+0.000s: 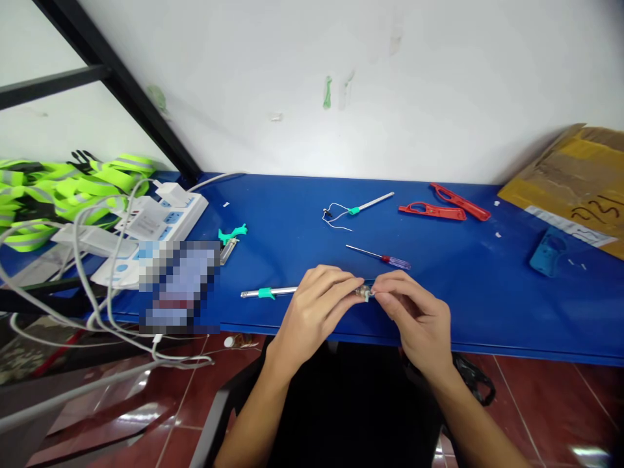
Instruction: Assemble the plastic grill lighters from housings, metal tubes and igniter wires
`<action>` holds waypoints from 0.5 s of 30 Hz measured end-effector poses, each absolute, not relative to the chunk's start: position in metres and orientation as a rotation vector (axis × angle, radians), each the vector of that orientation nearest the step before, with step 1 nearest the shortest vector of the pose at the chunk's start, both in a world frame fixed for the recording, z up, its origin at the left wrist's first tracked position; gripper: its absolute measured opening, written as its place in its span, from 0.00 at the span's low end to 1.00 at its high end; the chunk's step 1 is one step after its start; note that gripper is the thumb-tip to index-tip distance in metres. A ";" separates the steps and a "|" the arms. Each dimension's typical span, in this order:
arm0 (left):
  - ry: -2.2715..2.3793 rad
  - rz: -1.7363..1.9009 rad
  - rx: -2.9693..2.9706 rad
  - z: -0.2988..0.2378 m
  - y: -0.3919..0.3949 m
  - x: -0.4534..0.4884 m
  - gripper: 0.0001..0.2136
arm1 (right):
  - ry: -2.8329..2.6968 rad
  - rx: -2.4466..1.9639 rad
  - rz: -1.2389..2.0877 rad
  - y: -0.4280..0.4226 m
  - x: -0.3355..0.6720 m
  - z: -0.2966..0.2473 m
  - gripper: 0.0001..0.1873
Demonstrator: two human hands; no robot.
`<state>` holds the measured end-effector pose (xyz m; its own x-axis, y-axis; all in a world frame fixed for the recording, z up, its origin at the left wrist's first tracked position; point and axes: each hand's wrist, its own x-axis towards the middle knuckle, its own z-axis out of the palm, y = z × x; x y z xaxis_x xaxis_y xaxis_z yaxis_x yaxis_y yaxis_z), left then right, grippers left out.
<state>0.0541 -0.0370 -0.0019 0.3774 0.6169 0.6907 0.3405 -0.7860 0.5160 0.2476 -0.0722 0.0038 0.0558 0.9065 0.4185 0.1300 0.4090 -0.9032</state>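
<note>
My left hand [316, 309] is closed around a silver metal rod [280, 292] whose far end, with a green plastic collar [266, 293], sticks out to the left. A small clear and metallic part [362, 292] shows at the fingertips of this hand. My right hand [419, 315] pinches at the right end of that small part; its fingers hide what exactly they grip. Both hands meet above the front edge of the blue table. Just beyond them lies a screwdriver [394, 262] with a clear purple and red handle.
Farther back lie another rod [375, 203] with wires and two red shell halves [433, 211]. A green piece [233, 234] is at left, near a pixelated rectangle and a power strip [188, 211] with cables. At right stand a blue casing [548, 252] and cardboard box [570, 179].
</note>
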 end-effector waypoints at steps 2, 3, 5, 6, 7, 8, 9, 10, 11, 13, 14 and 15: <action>0.848 1.363 2.354 -0.002 -0.037 0.054 0.13 | -1.410 -1.012 0.777 -0.072 0.248 0.004 0.09; 0.845 1.362 2.356 -0.002 -0.037 0.054 0.13 | -1.414 -1.013 0.778 -0.072 0.249 0.004 0.09; 0.838 1.366 2.360 -0.002 -0.038 0.053 0.13 | -1.423 -1.015 0.783 -0.072 0.249 0.005 0.09; 0.837 1.369 2.358 -0.002 -0.038 0.053 0.12 | -1.424 -1.014 0.787 -0.072 0.248 0.005 0.09; 0.840 1.374 2.355 -0.002 -0.038 0.053 0.12 | -1.421 -1.012 0.790 -0.072 0.248 0.005 0.09; 0.844 1.375 2.352 -0.001 -0.038 0.053 0.12 | -1.411 -1.010 0.794 -0.072 0.248 0.005 0.09; 0.851 1.374 2.346 -0.001 -0.038 0.053 0.12 | -1.398 -1.007 0.797 -0.072 0.248 0.005 0.09; 0.858 1.373 2.340 -0.001 -0.038 0.053 0.11 | -1.385 -1.007 0.801 -0.072 0.248 0.005 0.09; 0.864 1.368 2.335 -0.001 -0.038 0.053 0.11 | -1.376 -1.006 0.803 -0.072 0.248 0.005 0.09; 0.870 1.359 2.331 -0.001 -0.039 0.053 0.11 | -1.377 -1.003 0.809 -0.072 0.248 0.005 0.09; 0.871 1.356 2.329 -0.001 -0.039 0.053 0.10 | -1.384 -1.003 0.810 -0.072 0.248 0.005 0.09; 0.873 1.355 2.327 -0.001 -0.039 0.052 0.10 | -1.393 -1.004 0.809 -0.072 0.248 0.006 0.10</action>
<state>0.0524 -0.0388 -0.0012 0.3675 0.6411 0.6738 0.3484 -0.7666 0.5394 0.2484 -0.0724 0.0056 0.0481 0.9165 0.3971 0.1095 0.3903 -0.9141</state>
